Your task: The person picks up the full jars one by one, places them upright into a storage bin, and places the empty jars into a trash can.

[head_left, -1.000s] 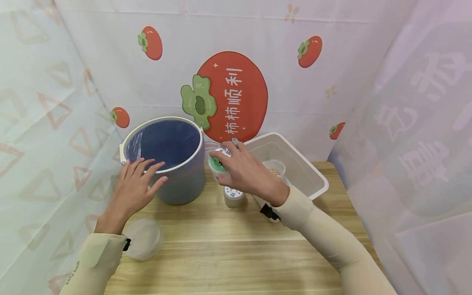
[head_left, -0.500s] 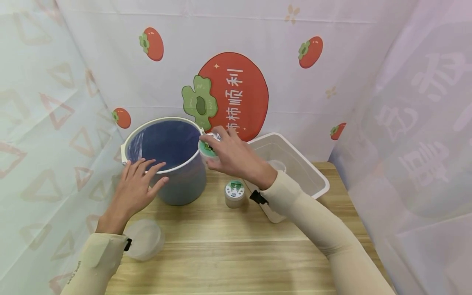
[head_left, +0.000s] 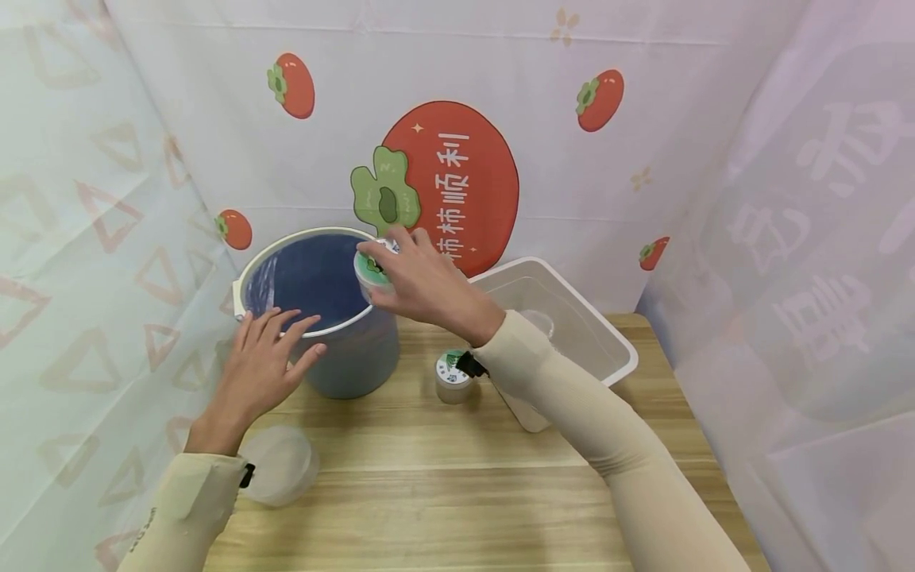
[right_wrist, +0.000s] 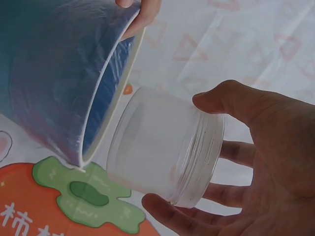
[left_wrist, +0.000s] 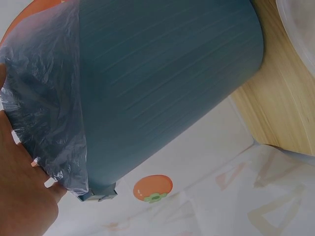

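Note:
By its lid edge, my right hand (head_left: 429, 280) grips a clear plastic jar (right_wrist: 157, 142) with a green-and-white label on top. In the head view the jar overlaps the right rim of a blue-grey bucket (head_left: 350, 361); in the right wrist view it hangs upright beside that rim. A clear plastic bag lines the bucket and folds over its outside. My left hand (head_left: 253, 369) lies at the bucket's near left rim with fingers spread and fairly straight, touching the bag (left_wrist: 47, 103). A second labelled jar (head_left: 453, 380) stands on the table below my right forearm.
Right of the bucket stands a white plastic bin (head_left: 596, 338) with a clear container (head_left: 538, 321) inside, partly hidden by my arm. A round translucent container (head_left: 282, 469) sits near my left wrist. Printed cloth (head_left: 557, 175) hangs behind and on both sides of the wooden table (head_left: 429, 508).
My right hand has carried the jar left and slightly back, from above the second jar to the bucket's right rim. The second jar's label came into view. My left hand stays in place.

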Demonstrator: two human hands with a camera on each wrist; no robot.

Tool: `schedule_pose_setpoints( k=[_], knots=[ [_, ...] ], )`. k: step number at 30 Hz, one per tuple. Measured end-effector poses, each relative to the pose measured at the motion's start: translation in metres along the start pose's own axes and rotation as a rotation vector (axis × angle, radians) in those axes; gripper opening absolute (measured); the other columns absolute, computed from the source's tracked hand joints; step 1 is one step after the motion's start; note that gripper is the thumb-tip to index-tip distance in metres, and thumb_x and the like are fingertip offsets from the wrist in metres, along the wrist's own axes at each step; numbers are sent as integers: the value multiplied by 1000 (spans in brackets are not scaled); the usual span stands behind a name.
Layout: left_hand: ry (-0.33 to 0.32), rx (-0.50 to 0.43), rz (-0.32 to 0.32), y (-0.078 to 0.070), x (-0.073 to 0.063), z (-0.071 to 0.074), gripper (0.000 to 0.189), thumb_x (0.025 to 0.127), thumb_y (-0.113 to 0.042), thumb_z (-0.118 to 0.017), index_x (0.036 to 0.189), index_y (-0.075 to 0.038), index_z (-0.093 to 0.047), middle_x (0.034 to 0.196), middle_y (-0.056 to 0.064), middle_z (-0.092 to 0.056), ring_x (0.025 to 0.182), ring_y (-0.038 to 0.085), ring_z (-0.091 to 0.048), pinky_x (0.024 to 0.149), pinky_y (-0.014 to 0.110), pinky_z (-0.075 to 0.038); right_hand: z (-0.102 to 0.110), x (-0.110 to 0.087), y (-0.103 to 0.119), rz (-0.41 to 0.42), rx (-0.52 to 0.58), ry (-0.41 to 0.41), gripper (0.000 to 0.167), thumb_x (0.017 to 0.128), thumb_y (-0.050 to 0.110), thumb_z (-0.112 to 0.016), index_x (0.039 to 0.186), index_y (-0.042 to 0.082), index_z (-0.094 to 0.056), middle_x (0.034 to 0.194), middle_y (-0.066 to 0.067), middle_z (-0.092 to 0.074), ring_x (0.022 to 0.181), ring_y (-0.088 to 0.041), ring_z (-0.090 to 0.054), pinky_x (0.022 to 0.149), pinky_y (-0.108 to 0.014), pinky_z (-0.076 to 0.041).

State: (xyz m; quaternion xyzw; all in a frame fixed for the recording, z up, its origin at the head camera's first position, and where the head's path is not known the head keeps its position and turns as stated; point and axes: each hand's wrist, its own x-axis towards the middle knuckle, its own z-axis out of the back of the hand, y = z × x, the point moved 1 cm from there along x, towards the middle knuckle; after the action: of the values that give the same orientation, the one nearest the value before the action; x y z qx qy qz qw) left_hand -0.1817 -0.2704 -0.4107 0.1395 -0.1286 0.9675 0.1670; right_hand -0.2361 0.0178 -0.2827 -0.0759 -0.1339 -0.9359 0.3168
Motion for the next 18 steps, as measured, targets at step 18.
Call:
schedule_pose_setpoints(
  k=[18],
  knots=[
    [13, 9, 11, 1, 0, -1, 54, 109, -47, -63, 155, -19, -59, 158, 24, -52, 153, 50, -37, 132, 73, -10, -19, 44, 20, -17, -34, 8, 63, 106, 46, -65, 164, 32, -47, 166, -9, -42, 140, -32, -48, 91, -39, -66]
  ],
)
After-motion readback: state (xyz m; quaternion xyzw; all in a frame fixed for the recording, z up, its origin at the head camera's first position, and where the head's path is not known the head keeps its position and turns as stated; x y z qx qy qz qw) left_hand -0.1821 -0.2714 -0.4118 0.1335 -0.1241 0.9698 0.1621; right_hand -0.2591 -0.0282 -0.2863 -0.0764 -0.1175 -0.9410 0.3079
